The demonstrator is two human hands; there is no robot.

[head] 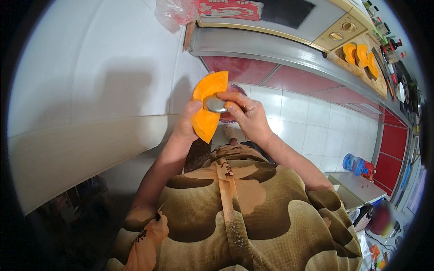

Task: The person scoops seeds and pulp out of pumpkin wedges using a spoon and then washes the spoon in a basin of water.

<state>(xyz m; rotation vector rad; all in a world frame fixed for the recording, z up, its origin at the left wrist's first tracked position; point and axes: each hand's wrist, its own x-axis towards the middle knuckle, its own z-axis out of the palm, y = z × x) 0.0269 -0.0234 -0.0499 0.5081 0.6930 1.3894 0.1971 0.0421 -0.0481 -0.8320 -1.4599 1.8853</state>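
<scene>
A crescent-shaped wedge of orange pumpkin (207,127) is held upright in my left hand (187,122), whose thumb presses on its near side. My right hand (249,114) grips a metal spoon (216,104), its rounded bowl against the hollow inner part of the wedge. Bits of orange flesh stick to my right fingertips. Below the hands, a round reddish basin (239,88) on the floor is partly hidden by the hand and the wedge. Several more pumpkin wedges (362,56) lie on a wooden cutting board (376,84) at the upper right.
A metal-edged counter (254,45) over red cabinets (301,78) runs along the far side, carrying a cream appliance with knobs (327,32). White tiled wall (125,67) stands at the left. Large blue plastic bottle (354,165) and a low cabinet (359,188) are at the right.
</scene>
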